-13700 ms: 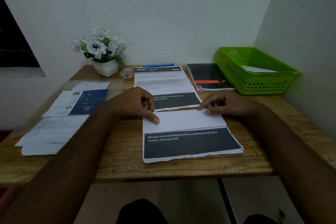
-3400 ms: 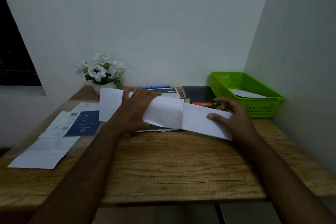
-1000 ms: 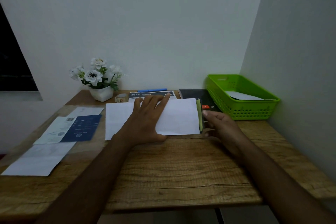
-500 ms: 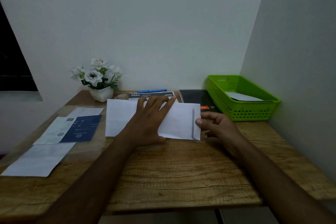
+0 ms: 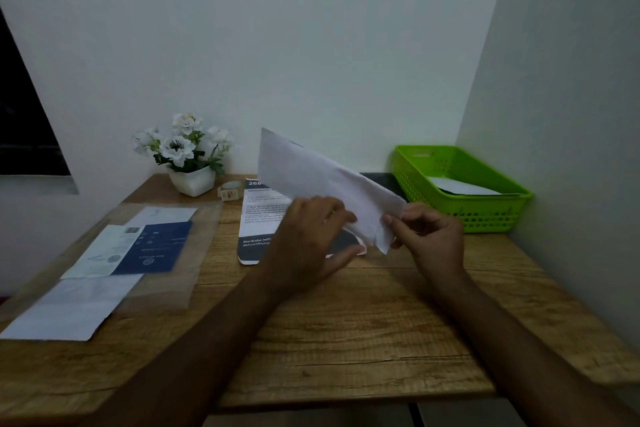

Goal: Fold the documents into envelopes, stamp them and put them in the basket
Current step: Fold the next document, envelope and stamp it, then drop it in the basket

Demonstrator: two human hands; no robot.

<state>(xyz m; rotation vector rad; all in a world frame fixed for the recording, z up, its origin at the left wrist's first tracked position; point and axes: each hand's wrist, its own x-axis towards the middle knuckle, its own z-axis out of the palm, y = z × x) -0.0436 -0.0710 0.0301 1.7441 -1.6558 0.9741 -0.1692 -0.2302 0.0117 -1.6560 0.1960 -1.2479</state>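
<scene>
White paper envelope [image 5: 322,180] is up off the light wooden table [image 5: 346,322] and tilted, with its far corner raised toward the wall and its near end low between the person's two hands. From my screen I see the left hand [image 5: 311,239] grip that lower edge with curled fingers, thumb stretched out beneath. The right hand [image 5: 429,236] pinches the end just beside it, so the hands sit close together. Under them a printed black-and-white document [image 5: 263,218] lies flat. At the back right stands the green plastic basket [image 5: 485,215], a white sheet [image 5: 460,187] inside.
</scene>
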